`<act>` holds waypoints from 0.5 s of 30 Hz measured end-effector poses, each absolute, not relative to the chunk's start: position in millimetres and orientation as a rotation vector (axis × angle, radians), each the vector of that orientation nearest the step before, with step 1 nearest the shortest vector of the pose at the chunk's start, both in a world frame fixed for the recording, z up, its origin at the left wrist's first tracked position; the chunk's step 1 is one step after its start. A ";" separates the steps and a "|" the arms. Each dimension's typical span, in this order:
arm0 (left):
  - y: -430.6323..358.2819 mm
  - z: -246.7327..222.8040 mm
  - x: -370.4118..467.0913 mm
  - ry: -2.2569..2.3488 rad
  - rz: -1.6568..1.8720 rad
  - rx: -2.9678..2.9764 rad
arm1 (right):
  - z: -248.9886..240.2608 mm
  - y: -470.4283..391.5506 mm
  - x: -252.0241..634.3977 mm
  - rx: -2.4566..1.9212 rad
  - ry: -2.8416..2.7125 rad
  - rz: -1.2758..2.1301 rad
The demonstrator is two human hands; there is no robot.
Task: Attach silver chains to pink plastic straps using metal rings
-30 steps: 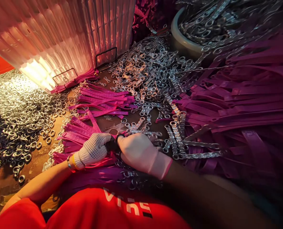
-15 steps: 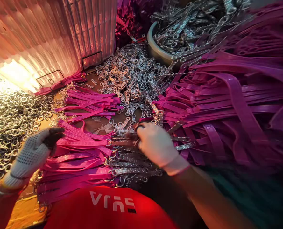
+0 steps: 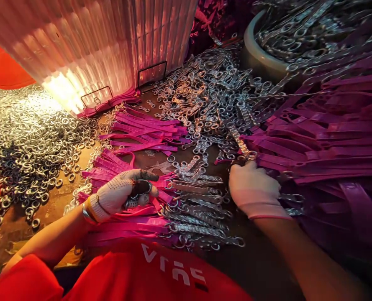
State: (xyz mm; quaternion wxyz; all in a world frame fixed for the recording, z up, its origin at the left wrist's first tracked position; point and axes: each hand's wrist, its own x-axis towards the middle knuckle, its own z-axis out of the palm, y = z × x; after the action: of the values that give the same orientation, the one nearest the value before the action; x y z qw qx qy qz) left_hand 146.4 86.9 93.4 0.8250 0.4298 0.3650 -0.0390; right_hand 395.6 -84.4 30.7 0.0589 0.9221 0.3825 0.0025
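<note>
My left hand (image 3: 126, 192), in a white dotted glove with dark fingertips, is over the middle of the pink straps (image 3: 126, 223). Its index finger points right and the other fingers curl in; a ring-like glint shows there, too small to be sure of. The straps carry rings and short twisted metal chains (image 3: 201, 228) at their right ends. My right hand (image 3: 255, 186), gloved too, is closed at the near end of a twisted metal chain (image 3: 238, 138) by the purple strap pile (image 3: 324, 142). Its fingertips are partly hidden.
Loose metal rings (image 3: 47, 142) spread at the left. Metal link pieces (image 3: 201, 92) heap at the back, beside a tub (image 3: 251, 46) of chains. A ribbed translucent panel (image 3: 110, 46) stands at back left. Another bundle of pink straps (image 3: 144, 129) lies near it.
My left hand has moved right, from beside the rings to over the straps. My right hand has left the strap chains and moved right to the purple pile. The view has shifted left.
</note>
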 end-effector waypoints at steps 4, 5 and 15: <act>81.7 88.0 144.4 0.755 -0.095 1.138 | 34.5 -86.1 403.6 2.798 1.147 -0.161; 80.5 86.0 144.6 0.764 -0.098 1.169 | 36.8 -86.5 403.8 2.837 1.161 -0.172; 65.9 81.8 153.5 0.669 -0.031 1.124 | 82.3 -62.8 313.7 2.828 2.319 -1.147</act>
State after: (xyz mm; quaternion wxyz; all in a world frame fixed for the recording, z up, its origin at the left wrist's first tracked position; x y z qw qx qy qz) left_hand 153.5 65.9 81.8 0.7935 0.5229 0.3110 -0.0144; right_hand 313.7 -62.8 82.3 -0.3386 0.6943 0.5692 -0.2815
